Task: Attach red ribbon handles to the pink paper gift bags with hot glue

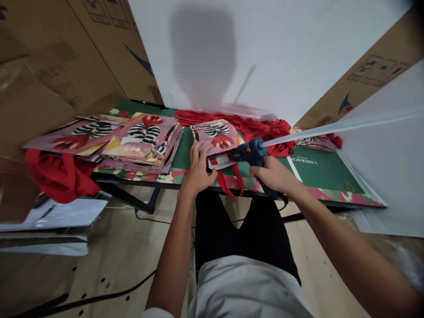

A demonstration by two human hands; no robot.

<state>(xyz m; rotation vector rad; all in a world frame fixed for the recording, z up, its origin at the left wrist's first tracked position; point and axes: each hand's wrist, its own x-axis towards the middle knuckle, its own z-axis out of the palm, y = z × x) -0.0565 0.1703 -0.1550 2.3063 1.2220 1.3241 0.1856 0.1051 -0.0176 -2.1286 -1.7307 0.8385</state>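
My right hand (273,174) is wrapped round a dark blue glue gun (255,150) with a long translucent glue stick (314,131) running out of its back. The gun's nozzle is at the raised near edge of a pink printed paper bag (205,138), over a white strip with a red ribbon end on it. A red ribbon handle (240,181) loops down from there past the table edge. My left hand (198,170) grips the bag's left near corner, fingers on top and thumb at the near edge. The exact contact of the nozzle is hidden.
Stacks of printed bags (142,141) lie on the left of the green table (326,170). Red ribbons (265,130) run along the back, and a red bundle (62,174) hangs at the left end. Cardboard boxes (56,57) and a white panel (265,48) stand close behind. Cables (132,289) cross the floor.
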